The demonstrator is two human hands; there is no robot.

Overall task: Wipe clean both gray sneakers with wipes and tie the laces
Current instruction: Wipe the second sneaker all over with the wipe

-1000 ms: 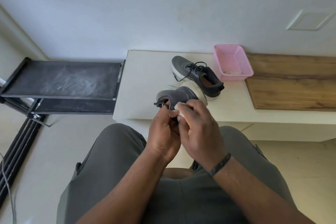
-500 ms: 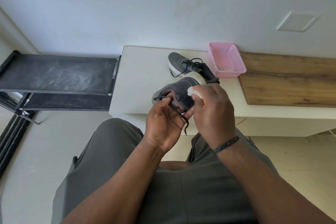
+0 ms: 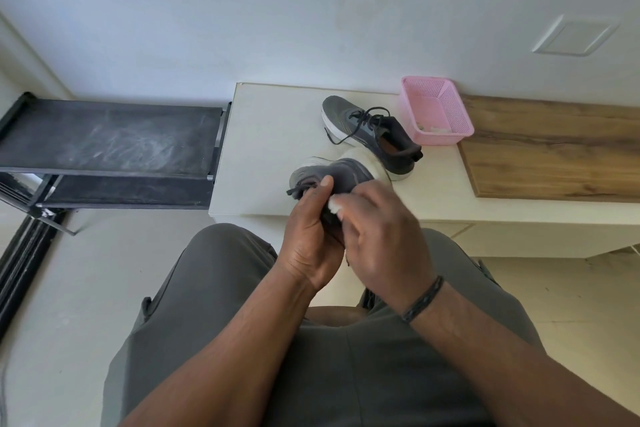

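You've got the near sneaker point(image 3: 332, 173) up off the white bench point(image 3: 270, 135), held in front of your knees with the toe pointing off toward ten o'clock and the pale sole turned away toward one o'clock. Your left hand point(image 3: 311, 236) is wrapped round its near end, thumb up over the top and fingers curled underneath, though what exactly those fingers pinch is hidden. Your right hand point(image 3: 381, 232) is closed round a bunched white wipe point(image 3: 334, 207), pressing it against the upper just beside that thumb. I'd call this a light, soft thing: the knit upper will cave under a hard rub, so keep the left hand bracing from behind or inside the collar, and take the firm grip at the heel or the stiff sole edge. The damp wipe could slide on the rubber, so short strokes should serve you better there. The dark laces point(image 3: 294, 190) dangle loose at the nine o'clock side of your hands, limp and easy to snag; hold them clear. The second sneaker point(image 3: 367, 135) sits upright on the bench at one o'clock from your hands, its laces untied, right beside the pink basket point(image 3: 436, 111). Looks like wiping is underway, and tying is yet to come.
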